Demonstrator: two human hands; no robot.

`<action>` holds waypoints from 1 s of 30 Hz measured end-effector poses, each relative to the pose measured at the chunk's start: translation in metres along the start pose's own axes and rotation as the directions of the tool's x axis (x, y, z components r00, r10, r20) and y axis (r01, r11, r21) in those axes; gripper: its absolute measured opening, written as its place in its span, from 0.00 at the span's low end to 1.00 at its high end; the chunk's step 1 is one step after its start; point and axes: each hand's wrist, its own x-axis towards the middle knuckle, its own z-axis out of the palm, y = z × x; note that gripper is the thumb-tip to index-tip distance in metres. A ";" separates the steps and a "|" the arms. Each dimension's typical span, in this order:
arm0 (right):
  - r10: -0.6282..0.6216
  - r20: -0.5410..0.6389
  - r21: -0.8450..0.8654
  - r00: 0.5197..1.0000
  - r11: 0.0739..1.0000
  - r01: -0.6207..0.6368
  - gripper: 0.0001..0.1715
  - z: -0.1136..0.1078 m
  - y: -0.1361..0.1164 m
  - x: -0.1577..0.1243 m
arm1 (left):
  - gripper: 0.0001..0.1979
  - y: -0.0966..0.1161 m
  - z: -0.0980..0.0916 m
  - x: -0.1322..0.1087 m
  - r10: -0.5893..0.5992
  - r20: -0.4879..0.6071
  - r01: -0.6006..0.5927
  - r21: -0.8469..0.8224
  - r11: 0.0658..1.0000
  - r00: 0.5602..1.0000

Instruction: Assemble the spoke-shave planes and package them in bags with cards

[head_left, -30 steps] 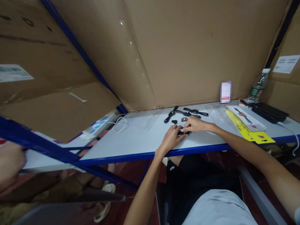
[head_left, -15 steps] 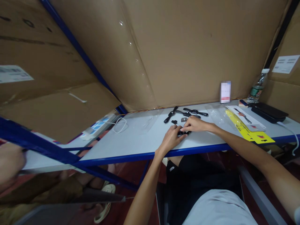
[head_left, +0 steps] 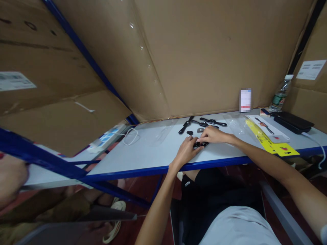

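Low over the front part of the table, a black spokeshave (head_left: 201,144) lies under my fingers, mostly covered by them. My left hand (head_left: 187,149) is closed around its left end. Fingertips of my right hand (head_left: 212,134) are pinched together at its middle; any small part between them is hidden. Just beyond my hands are a small black plate (head_left: 189,133) and a grey metal blade (head_left: 200,130). Farther back lie more black spokeshaves: one slanted (head_left: 186,125), another (head_left: 213,122) toward the right, and a third (head_left: 204,124) partly behind my right hand.
Clear plastic packaging (head_left: 236,125), a yellow card (head_left: 270,144) and a printed card (head_left: 268,127) lie to the right. Behind them are a phone (head_left: 245,100), a black case (head_left: 293,122) and a bottle (head_left: 279,97). A white cable (head_left: 131,136) curls at left; another person's hand (head_left: 12,180) shows beyond the frame.
My right fingers have shifted very slightly at the middle of the spokeshave. Everything else on the table stays where it was.
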 end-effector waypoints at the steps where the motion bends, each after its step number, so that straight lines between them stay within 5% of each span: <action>1: 0.024 -0.020 -0.043 1.000 0.999 -0.025 0.22 0.000 0.000 0.000 | 0.13 -0.001 0.001 0.000 -0.007 -0.002 0.007 0.008 1.000 1.000; 5: 0.097 -0.059 -0.130 0.994 0.986 -0.104 0.22 -0.002 0.000 -0.001 | 0.16 -0.001 0.002 -0.001 -0.024 -0.002 0.024 0.002 1.000 1.000; 13: -0.011 0.029 0.074 1.000 0.997 0.009 0.22 0.001 0.001 0.001 | 0.12 0.001 -0.002 0.001 0.012 0.018 -0.012 -0.024 1.000 1.000; 20: 0.092 -0.046 -0.118 0.995 0.988 -0.097 0.20 -0.001 0.000 0.000 | 0.16 -0.002 0.002 -0.001 -0.017 -0.003 0.017 -0.002 1.000 1.000; 30: 0.050 -0.046 -0.115 0.998 0.992 -0.055 0.18 -0.002 -0.002 -0.001 | 0.15 0.001 0.000 -0.001 -0.034 0.014 0.034 0.009 0.999 0.999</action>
